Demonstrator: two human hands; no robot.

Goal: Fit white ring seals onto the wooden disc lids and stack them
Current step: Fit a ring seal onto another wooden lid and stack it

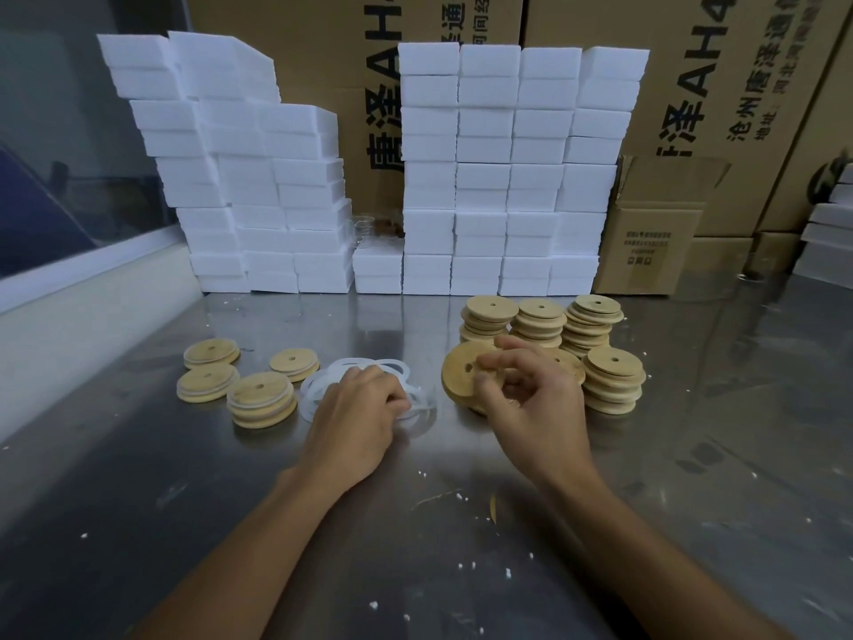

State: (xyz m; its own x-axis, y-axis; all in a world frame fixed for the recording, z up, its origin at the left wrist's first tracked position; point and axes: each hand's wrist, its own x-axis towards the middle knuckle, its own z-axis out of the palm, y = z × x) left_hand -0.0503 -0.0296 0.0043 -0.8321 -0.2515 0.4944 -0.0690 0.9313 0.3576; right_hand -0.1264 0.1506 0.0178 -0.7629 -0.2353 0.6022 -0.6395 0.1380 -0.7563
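Picking up parts for the next lid, by the look of it. Right hand (526, 390) curled round a tilted wooden disc lid (461, 369), thumb and fingers pinching it near its centre hole, lid raised on edge just left of the unsealed stacks (586, 334). Left hand (360, 408) resting knuckles-up on the pile of white ring seals (369, 385), fingers curled down into the rings and apparently pinching one, though the fingertips cannot be made out. Pile of seals lying flat on the steel surface (415, 524), between the held lid and the finished lids (261, 399), which sit left of the seals in low stacks with white edges showing.

Next move, judged from this: lift a single ring free of the tangle, bring it to the lid, stretch it over the narrower step and seat it all round, then set the lid on a stack left of the seals. Calls for separating one thin ring from its neighbours without dragging others along.

Hard to tell: how many rings the left hand has, which face of the held lid carries the step, and the lower lids behind the right hand. Behind the stacks, white foam blocks (498, 168) and cardboard cartons (655, 233), print partly cut off.
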